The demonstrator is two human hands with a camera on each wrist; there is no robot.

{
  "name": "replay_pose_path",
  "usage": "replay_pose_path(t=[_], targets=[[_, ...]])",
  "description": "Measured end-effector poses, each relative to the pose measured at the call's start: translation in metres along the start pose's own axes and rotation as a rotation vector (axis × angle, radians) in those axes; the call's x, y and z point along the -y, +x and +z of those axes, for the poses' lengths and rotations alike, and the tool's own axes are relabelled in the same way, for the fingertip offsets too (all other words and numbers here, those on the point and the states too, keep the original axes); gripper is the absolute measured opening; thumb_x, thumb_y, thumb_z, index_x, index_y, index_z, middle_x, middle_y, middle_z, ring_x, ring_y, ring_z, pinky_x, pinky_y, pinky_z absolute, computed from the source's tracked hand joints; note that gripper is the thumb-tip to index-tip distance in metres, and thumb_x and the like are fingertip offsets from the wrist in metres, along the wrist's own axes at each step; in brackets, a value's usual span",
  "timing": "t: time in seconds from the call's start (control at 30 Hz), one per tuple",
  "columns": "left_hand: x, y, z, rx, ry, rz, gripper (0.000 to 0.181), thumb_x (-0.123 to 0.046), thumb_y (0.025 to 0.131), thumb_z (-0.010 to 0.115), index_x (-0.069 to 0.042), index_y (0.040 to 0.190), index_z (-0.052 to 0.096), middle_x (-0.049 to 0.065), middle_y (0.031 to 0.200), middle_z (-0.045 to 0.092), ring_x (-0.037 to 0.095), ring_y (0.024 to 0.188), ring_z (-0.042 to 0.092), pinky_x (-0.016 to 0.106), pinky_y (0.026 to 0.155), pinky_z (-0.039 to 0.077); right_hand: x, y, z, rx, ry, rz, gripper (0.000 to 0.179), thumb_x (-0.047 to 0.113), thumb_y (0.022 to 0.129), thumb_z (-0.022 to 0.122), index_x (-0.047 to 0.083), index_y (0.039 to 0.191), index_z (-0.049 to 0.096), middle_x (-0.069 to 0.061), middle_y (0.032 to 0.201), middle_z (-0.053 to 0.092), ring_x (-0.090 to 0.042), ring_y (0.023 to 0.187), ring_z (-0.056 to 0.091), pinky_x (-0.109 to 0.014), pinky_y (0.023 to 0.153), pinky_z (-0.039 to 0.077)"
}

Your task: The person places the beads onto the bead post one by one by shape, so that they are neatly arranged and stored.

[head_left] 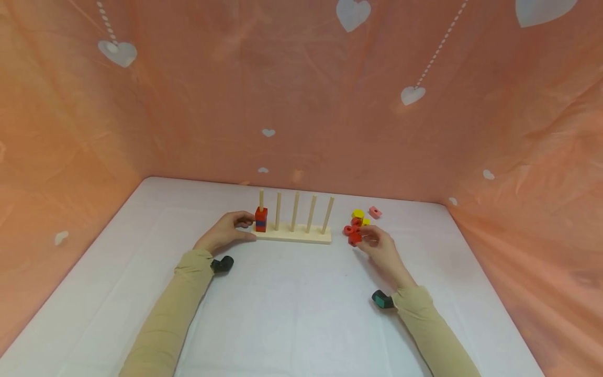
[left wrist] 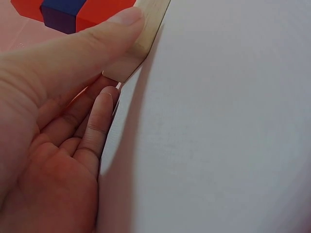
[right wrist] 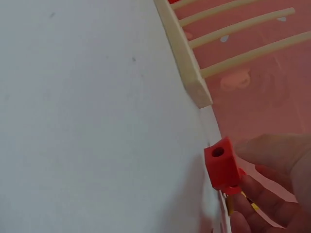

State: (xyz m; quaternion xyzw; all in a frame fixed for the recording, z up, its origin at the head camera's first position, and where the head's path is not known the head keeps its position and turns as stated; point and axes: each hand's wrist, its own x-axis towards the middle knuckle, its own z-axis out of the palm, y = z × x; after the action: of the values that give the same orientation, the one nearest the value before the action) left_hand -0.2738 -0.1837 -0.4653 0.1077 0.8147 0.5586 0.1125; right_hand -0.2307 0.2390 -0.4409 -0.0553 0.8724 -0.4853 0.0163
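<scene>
A wooden peg stand (head_left: 293, 236) with several upright pegs is on the white table. Red and blue blocks (head_left: 261, 220) are stacked on its leftmost peg, with a blue block (left wrist: 61, 14) between red ones. My left hand (head_left: 227, 231) grips the stand's left end, thumb along the front and fingers at the end and behind. To the right of the stand, my right hand (head_left: 382, 252) pinches a red block (right wrist: 221, 167) with a hole in it between thumb and fingers. Part of that block is hidden by the fingers.
Beside the right hand lie red beads (head_left: 348, 230), a yellow bead (head_left: 358, 213) and a second yellow piece (head_left: 366, 222). A pink block (head_left: 375, 212) lies farther back. An orange curtain (head_left: 301, 104) with hearts hangs behind the table (head_left: 292, 303).
</scene>
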Motion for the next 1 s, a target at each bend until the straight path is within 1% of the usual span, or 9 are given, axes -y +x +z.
replay_pose_path(t=[0.03, 0.13, 0.2, 0.4, 0.53, 0.67, 0.77, 0.9, 1.0], targets=[[0.0, 0.0002, 0.0003, -0.002, -0.006, -0.004, 0.061, -0.019, 0.073, 0.085, -0.006, 0.125, 0.057, 0.01, 0.124, 0.056, 0.027, 0.112, 0.048, 0.041, 0.098, 0.039, -0.0012, 0.0009, 0.0014, 0.001, -0.014, 0.006, 0.043, 0.008, 0.089, 0.067, 0.006, 0.129, 0.054, -0.012, 0.123, 0.056, -0.029, 0.11, 0.052, -0.041, 0.091, 0.047], [0.0, -0.0001, 0.0002, 0.009, 0.006, 0.008, 0.061, -0.02, 0.074, 0.084, -0.005, 0.126, 0.056, 0.011, 0.124, 0.055, 0.027, 0.112, 0.048, 0.041, 0.098, 0.039, -0.0033, 0.0031, 0.0046, -0.004, -0.059, 0.013, 0.043, 0.01, 0.088, 0.069, 0.008, 0.129, 0.055, -0.011, 0.119, 0.058, -0.028, 0.107, 0.053, -0.04, 0.089, 0.048], [-0.0005, -0.0001, 0.0004, 0.008, 0.007, 0.008, 0.06, -0.02, 0.074, 0.084, -0.006, 0.125, 0.057, 0.011, 0.123, 0.056, 0.027, 0.111, 0.048, 0.041, 0.098, 0.038, -0.0039, 0.0041, 0.006, -0.007, -0.08, 0.018, 0.042, 0.011, 0.089, 0.069, 0.008, 0.129, 0.055, -0.011, 0.118, 0.059, -0.027, 0.106, 0.053, -0.039, 0.088, 0.049], [-0.0011, 0.0006, 0.0001, 0.011, 0.021, 0.016, 0.059, -0.02, 0.074, 0.084, -0.006, 0.125, 0.057, 0.011, 0.123, 0.055, 0.027, 0.111, 0.048, 0.041, 0.098, 0.038, -0.0033, 0.0075, 0.0074, -0.006, -0.104, 0.053, 0.041, 0.011, 0.091, 0.066, 0.003, 0.129, 0.056, -0.014, 0.117, 0.059, -0.028, 0.103, 0.055, -0.035, 0.085, 0.051], [-0.0012, 0.0005, -0.0003, 0.013, 0.016, 0.018, 0.059, -0.02, 0.075, 0.083, -0.006, 0.126, 0.056, 0.011, 0.123, 0.055, 0.026, 0.111, 0.048, 0.041, 0.098, 0.038, -0.0021, 0.0083, 0.0077, 0.001, -0.119, 0.066, 0.04, 0.013, 0.091, 0.067, 0.002, 0.128, 0.057, -0.015, 0.12, 0.059, -0.029, 0.104, 0.054, -0.036, 0.087, 0.05], [-0.0009, -0.0001, -0.0008, 0.012, 0.016, 0.015, 0.059, -0.021, 0.074, 0.084, -0.006, 0.125, 0.057, 0.011, 0.123, 0.055, 0.026, 0.11, 0.048, 0.04, 0.098, 0.038, -0.0001, 0.0071, 0.0085, -0.002, -0.099, 0.066, 0.038, 0.015, 0.089, 0.069, 0.004, 0.124, 0.058, -0.013, 0.118, 0.058, -0.029, 0.105, 0.05, -0.039, 0.089, 0.047], [-0.0008, 0.0001, -0.0011, 0.012, 0.012, 0.007, 0.06, -0.021, 0.074, 0.084, -0.006, 0.125, 0.057, 0.011, 0.124, 0.056, 0.026, 0.111, 0.048, 0.04, 0.098, 0.038, 0.0007, 0.006, 0.0089, 0.007, -0.07, 0.061, 0.036, 0.013, 0.088, 0.07, 0.006, 0.122, 0.058, -0.012, 0.117, 0.057, -0.028, 0.106, 0.049, -0.039, 0.09, 0.046], [-0.0013, 0.0002, -0.0013, 0.01, 0.012, 0.0, 0.06, -0.02, 0.074, 0.084, -0.006, 0.125, 0.056, 0.011, 0.124, 0.056, 0.026, 0.111, 0.048, 0.04, 0.099, 0.037, -0.0004, 0.0056, 0.0099, 0.029, -0.031, 0.033, 0.035, 0.005, 0.087, 0.069, 0.005, 0.119, 0.056, -0.012, 0.118, 0.057, -0.029, 0.107, 0.053, -0.037, 0.089, 0.049], [-0.0011, 0.0003, -0.0011, 0.009, 0.015, 0.009, 0.06, -0.019, 0.074, 0.084, -0.005, 0.126, 0.056, 0.011, 0.124, 0.055, 0.026, 0.111, 0.048, 0.04, 0.098, 0.038, -0.0009, 0.0055, 0.0111, 0.033, 0.003, 0.009, 0.035, 0.0, 0.084, 0.07, 0.004, 0.116, 0.057, -0.013, 0.117, 0.057, -0.03, 0.105, 0.057, -0.035, 0.086, 0.051]])
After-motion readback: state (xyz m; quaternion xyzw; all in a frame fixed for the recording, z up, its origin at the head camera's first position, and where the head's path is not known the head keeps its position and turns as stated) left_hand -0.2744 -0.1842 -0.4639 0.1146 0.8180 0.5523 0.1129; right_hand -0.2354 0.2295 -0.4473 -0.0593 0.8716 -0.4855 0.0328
